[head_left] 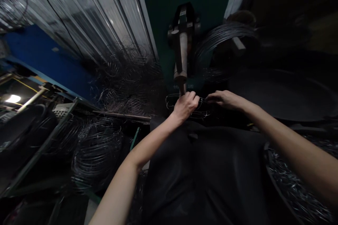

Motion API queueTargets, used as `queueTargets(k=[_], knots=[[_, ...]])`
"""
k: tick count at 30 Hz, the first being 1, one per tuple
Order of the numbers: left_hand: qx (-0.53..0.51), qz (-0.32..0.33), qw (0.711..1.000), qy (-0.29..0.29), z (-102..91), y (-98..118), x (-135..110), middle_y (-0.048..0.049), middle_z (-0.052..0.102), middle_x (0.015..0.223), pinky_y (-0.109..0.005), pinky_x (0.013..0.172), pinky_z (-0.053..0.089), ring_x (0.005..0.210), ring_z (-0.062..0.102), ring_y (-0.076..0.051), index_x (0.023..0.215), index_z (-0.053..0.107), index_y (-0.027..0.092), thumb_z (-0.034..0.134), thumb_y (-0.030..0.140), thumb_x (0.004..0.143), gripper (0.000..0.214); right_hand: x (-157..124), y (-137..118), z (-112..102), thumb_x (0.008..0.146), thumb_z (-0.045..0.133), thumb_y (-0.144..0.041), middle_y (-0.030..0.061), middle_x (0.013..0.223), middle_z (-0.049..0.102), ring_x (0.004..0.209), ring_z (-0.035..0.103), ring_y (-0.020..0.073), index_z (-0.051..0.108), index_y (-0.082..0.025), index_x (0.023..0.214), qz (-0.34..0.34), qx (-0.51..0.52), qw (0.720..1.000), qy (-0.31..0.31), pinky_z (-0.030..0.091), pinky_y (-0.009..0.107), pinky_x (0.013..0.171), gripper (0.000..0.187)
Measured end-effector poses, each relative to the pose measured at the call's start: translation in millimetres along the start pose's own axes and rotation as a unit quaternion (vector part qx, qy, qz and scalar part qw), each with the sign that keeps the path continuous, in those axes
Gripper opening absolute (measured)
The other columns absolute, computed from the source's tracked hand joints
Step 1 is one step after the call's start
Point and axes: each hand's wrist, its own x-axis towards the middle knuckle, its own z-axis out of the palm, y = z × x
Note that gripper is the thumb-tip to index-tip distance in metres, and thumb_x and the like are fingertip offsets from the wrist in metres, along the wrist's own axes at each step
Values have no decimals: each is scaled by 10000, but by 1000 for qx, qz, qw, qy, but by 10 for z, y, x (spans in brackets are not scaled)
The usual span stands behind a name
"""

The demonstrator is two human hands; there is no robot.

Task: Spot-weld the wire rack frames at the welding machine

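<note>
In front of the machine's spindle (181, 59), my left hand (186, 105) is closed, its fingers curled over a thin bent wire frame (171, 95). The frame's loops stick out on both sides of that hand, just below the spindle's lower tip. To the right, my right hand (221, 99) has its fingers pressed together at the frame's right end. Its fingertips are dark, and the exact hold there is hard to make out.
A green machine body (161, 24) stands ahead. Wire coils hang at its right (224, 35). Tangled wire rings (126, 74) lie left, beside a blue panel (47, 56). More ring bundles (97, 151) sit on a rack. A tub of small metal pieces (298, 182) is at right.
</note>
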Motion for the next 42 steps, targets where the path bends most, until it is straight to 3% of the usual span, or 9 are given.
queueTargets(k=[7,16,24,33,37,42], knots=[[-17,-65,998,-7,31,-61,-253,-96,666,1138,-236,774,536,1040,654,-180,1174,642,189,359,110,1029,327,20,-136,-10,815,440,-94,90,991,730,855,689,207,739,-193,1114,-50,-81,995,6,519,295,757,434],[-92,-146,984,-48,9,67,-320,-97,671,1122,-240,747,529,1029,666,-178,1198,663,186,358,104,1033,356,-14,-295,7,819,394,-44,91,1014,739,896,710,211,739,-173,1075,-83,-106,991,-17,536,283,775,449],[-100,-146,984,-25,166,8,-344,-70,649,1043,-251,658,464,969,644,-172,1199,656,202,363,159,1049,333,21,-277,-5,847,411,-33,101,1044,727,900,691,209,730,-153,1119,-74,-123,989,-20,520,282,768,436],[-62,-159,985,-11,-45,-216,-408,-67,644,982,-248,648,443,910,638,-163,1163,682,201,375,113,1036,343,201,-671,-217,852,391,0,176,1122,700,984,669,247,712,-73,1180,-38,-125,990,-48,492,310,828,465],[-76,-156,985,-3,-42,-276,-327,-74,645,981,-234,635,434,897,637,-158,1167,691,199,387,107,1031,345,249,-721,-287,861,394,4,192,1122,693,1013,662,241,711,-55,1164,-16,-140,989,-48,480,296,858,443],[-84,-153,984,-19,-27,-335,-218,-84,663,1040,-228,628,417,909,641,-161,1211,688,216,377,105,1031,376,297,-713,-326,865,404,4,190,1167,682,1049,655,254,664,-48,1279,24,-149,986,-66,468,303,886,491]])
